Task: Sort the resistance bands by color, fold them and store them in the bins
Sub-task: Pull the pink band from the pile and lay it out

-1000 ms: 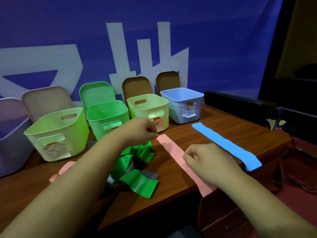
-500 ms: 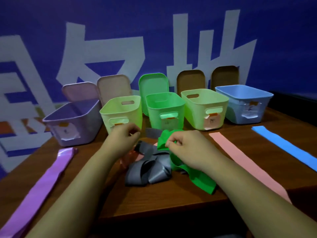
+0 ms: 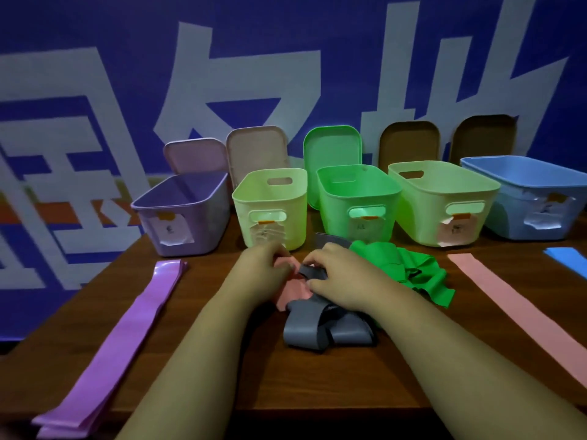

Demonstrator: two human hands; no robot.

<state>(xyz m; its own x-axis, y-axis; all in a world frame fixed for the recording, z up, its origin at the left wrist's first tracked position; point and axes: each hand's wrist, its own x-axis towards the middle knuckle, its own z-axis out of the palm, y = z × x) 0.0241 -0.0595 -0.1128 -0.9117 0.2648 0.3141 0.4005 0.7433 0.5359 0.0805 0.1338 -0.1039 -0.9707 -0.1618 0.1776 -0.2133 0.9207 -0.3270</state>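
A tangled pile lies mid-table: a grey band (image 3: 320,328), a pink band (image 3: 293,292) under it and a crumpled green band (image 3: 409,268) to the right. My left hand (image 3: 263,268) pinches the pink band at the pile's top. My right hand (image 3: 340,274) pinches a fold of the grey band beside it. Laid out flat are a purple band (image 3: 127,328) at left, a second pink band (image 3: 521,312) at right and a blue band (image 3: 568,258) at the far right edge.
Five open bins stand in a row behind the pile: purple (image 3: 181,214), pale green (image 3: 270,208), green (image 3: 355,201), pale green (image 3: 444,201) and blue (image 3: 527,198). Their lids lean on the blue banner wall. The wooden table's (image 3: 222,369) front edge runs below my forearms.
The view has swung left, bringing the purple bin and purple band into sight. My right hand left the green band and now pinches the grey one; my left hand moved onto the pink band.
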